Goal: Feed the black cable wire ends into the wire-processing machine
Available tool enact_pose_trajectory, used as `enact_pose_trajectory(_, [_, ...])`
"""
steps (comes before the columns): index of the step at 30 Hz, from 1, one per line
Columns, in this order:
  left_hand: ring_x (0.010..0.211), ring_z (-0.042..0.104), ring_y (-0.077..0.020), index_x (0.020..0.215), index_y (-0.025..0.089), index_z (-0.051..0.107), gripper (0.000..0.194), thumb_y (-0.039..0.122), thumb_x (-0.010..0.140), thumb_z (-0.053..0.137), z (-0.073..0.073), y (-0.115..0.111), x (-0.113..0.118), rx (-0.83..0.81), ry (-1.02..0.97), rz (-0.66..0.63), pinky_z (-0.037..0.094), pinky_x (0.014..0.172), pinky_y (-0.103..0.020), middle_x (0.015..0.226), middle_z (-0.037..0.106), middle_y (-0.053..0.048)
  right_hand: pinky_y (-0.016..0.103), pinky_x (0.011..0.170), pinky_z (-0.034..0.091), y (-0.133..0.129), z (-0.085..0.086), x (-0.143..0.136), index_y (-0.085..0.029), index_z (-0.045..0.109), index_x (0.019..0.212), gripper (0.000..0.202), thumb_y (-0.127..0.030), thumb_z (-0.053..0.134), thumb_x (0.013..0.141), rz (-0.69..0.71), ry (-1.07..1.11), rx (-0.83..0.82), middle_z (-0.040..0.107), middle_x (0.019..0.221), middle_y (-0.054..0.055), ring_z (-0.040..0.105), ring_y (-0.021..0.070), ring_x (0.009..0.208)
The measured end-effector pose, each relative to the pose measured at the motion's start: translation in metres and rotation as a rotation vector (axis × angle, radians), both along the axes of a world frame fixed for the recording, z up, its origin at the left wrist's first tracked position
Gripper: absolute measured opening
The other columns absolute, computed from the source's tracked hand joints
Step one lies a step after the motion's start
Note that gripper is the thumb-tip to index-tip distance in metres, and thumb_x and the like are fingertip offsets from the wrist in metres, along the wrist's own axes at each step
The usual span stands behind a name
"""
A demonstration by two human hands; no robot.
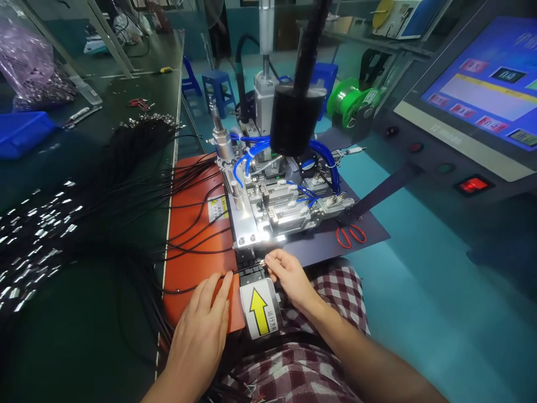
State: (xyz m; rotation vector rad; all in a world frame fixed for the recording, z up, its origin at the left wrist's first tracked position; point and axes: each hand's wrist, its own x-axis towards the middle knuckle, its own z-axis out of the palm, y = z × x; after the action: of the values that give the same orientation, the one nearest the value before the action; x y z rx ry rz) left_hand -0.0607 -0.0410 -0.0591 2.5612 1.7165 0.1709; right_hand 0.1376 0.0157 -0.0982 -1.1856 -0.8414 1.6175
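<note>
My left hand lies over the edge of the orange plate, its fingers stretched out and a little apart. Their tips rest on a thin black cable; the thumb is hidden. My right hand is closed, pinching the metal end of that cable between thumb and fingertips. The end lies over a dark slotted track at the front of a silver machine. Nearer me, a white label with a yellow arrow covers the track's rounded end. Several other black cables run across the plate into the machine.
On the dark table at left lie a large bundle of black cables, a blue bin and a bag of small parts. Red-handled scissors lie right of the machine. A control screen stands at right; a black cylinder hangs above.
</note>
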Motion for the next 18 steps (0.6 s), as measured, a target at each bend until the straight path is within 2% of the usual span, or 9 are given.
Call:
enact_pose_trajectory(6, [0.119,0.044,-0.0297,0.14,0.019,0.031,0.051,0.017,0.089,0.036,-0.001,0.0,0.002,0.02,0.041,0.012,0.049,0.089,-0.043,0.131,0.046,-0.013,0.025,0.051,0.035,-0.002,-0.002,0.01,-0.016,0.056,0.074,0.043,-0.057,0.049,0.082,-0.025,-0.016,-0.002,0.052,0.062,-0.002,0.045,0.0106,0.049])
enact_pose_trajectory(10, [0.117,0.047,-0.0288,0.139,0.02,0.035,0.05,0.016,0.089,0.037,-0.004,-0.004,0.0,0.03,0.054,0.032,0.051,0.086,-0.041,0.128,0.049,-0.013,0.025,0.05,0.035,-0.009,-0.005,0.022,-0.016,0.057,0.076,0.041,-0.056,0.055,0.08,-0.12,-0.02,-0.034,0.051,0.061,-0.002,0.045,0.0115,0.049])
enact_pose_trajectory(13, [0.117,0.047,-0.0285,0.135,0.019,0.041,0.046,0.018,0.089,0.038,-0.003,0.002,0.005,0.023,0.04,0.065,0.051,0.087,-0.041,0.127,0.051,-0.012,0.025,0.049,0.034,-0.014,-0.005,0.027,-0.016,0.058,0.076,0.037,-0.053,0.058,0.08,-0.179,-0.028,-0.065,0.049,0.06,-0.002,0.043,0.0115,0.049])
enact_pose_trajectory(16, [0.12,0.045,-0.0285,0.134,0.015,0.041,0.043,0.021,0.091,0.037,0.008,0.024,0.009,-0.025,-0.051,0.099,0.047,0.092,-0.044,0.131,0.049,-0.014,0.026,0.049,0.034,-0.018,-0.001,0.028,-0.016,0.06,0.075,0.033,-0.049,0.06,0.079,-0.208,-0.044,-0.079,0.05,0.061,-0.001,0.042,0.0118,0.051])
enact_pose_trajectory(18, [0.122,0.042,-0.0289,0.135,0.012,0.037,0.044,0.019,0.091,0.035,0.023,0.04,0.003,-0.096,-0.164,0.088,0.046,0.092,-0.045,0.133,0.046,-0.017,0.026,0.05,0.034,-0.02,0.003,0.029,-0.017,0.06,0.074,0.031,-0.048,0.061,0.078,-0.199,-0.048,-0.078,0.049,0.062,-0.002,0.042,0.0121,0.051])
